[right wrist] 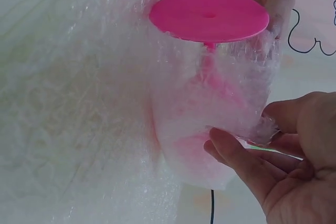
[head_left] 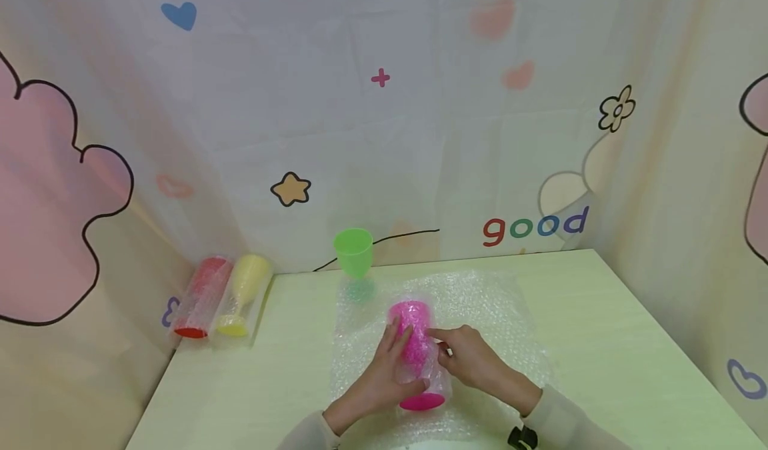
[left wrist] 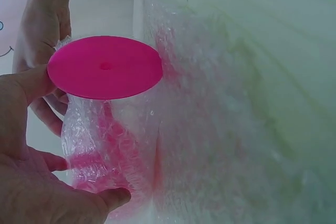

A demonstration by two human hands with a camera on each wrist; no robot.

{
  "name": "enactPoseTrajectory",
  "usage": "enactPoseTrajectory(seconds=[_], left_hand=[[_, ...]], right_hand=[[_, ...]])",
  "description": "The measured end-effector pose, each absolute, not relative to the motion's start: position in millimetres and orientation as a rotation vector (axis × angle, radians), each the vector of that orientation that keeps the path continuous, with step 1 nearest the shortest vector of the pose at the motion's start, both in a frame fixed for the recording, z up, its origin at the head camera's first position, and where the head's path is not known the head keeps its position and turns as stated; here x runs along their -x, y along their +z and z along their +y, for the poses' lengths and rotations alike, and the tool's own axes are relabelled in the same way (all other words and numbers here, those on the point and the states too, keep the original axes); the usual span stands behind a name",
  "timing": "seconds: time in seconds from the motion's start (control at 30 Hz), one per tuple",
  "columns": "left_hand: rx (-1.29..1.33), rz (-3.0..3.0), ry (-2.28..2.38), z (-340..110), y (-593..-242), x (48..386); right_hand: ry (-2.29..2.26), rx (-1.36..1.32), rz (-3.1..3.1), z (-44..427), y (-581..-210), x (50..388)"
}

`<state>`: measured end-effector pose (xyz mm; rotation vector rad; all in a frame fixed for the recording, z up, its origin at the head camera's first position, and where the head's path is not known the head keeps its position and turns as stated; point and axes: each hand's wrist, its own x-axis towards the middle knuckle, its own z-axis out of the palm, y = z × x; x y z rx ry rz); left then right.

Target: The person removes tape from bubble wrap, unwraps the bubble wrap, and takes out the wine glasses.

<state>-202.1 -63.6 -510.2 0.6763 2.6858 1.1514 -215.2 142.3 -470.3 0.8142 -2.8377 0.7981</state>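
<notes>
In the head view a pink plastic goblet (head_left: pixel 414 337), rolled in bubble wrap, lies on its side with its round foot toward me. Under it a larger sheet of bubble wrap (head_left: pixel 480 297) is spread on the table. My left hand (head_left: pixel 384 373) holds the wrapped goblet from the left, fingers spread along the bowl and thumb by the pink foot (left wrist: pixel 105 66). On the other side my right hand (head_left: pixel 471 357) pinches a loose edge of the wrap (right wrist: pixel 262 129) between thumb and fingers. The wrap clouds the goblet's bowl and stem.
A green cup (head_left: pixel 354 253) stands behind the sheet near the back edge of the table (head_left: pixel 270 370). Two more wrapped goblets, a red one (head_left: pixel 204 297) and a yellow one (head_left: pixel 245 297), lie at the back left. Printed curtains (head_left: pixel 336 103) hang around the table.
</notes>
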Motion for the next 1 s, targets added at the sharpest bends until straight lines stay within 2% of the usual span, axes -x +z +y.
enactPoseTrajectory(seconds=[0.43, 1.0], left_hand=[[-0.619, 2.822, 1.096, -51.5, -499.2, 208.2], [-0.613, 2.732, 1.259, -58.1, -510.9, 211.0]], right_hand=[[0.764, -0.81, -2.759, 137.2, -472.2, 214.3], [0.86, -0.845, -2.695, 130.1, -474.0, 218.1]])
